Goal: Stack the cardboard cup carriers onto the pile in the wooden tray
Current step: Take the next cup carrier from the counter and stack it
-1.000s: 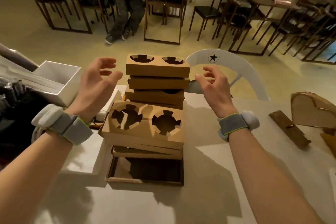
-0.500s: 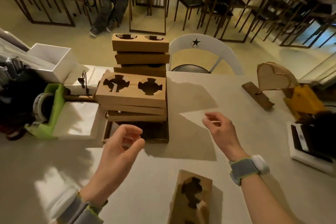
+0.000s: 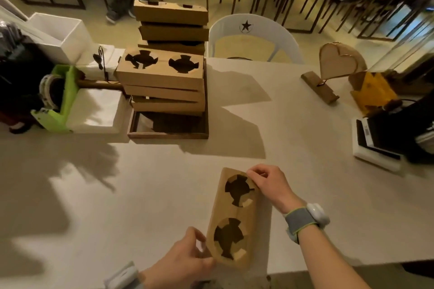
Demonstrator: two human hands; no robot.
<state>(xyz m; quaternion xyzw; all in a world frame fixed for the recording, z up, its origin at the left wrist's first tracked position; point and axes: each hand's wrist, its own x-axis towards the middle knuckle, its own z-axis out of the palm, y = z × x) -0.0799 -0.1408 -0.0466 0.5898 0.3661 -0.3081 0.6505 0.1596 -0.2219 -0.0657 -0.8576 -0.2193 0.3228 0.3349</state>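
Two bare hands hold one flat brown cardboard cup carrier with two star-cut round holes (image 3: pixel 234 218), lying lengthwise on the pale tabletop (image 3: pixel 141 195) close to its near edge. Left hand (image 3: pixel 185 263): fingers closed onto the carrier's near left corner, thumb against the edge. Right hand (image 3: pixel 270 185): fingertips pinched on the far right corner, beside the upper hole. Grey wrist straps with white pods, right wrist band (image 3: pixel 303 218) fully in view, left one only partly at the bottom of frame. Dark wooden tray (image 3: pixel 168 135) sits well apart, farther up the table; its near portion is bare. Front pile of brown two-hole carriers (image 3: pixel 164 84) rests in the tray, layers slightly skewed; top piece shows both holes. Taller rear stack of the same carriers (image 3: pixel 172 26) stands just behind it; its base is hidden. Left of tray: lime-green tape dispenser (image 3: pixel 61 103) and white open box (image 3: pixel 58 35). Right side: wooden heart-shaped stand (image 3: pixel 338 63) on a dark base. White plastic chair with a black star (image 3: pixel 253 33) at the far table edge.
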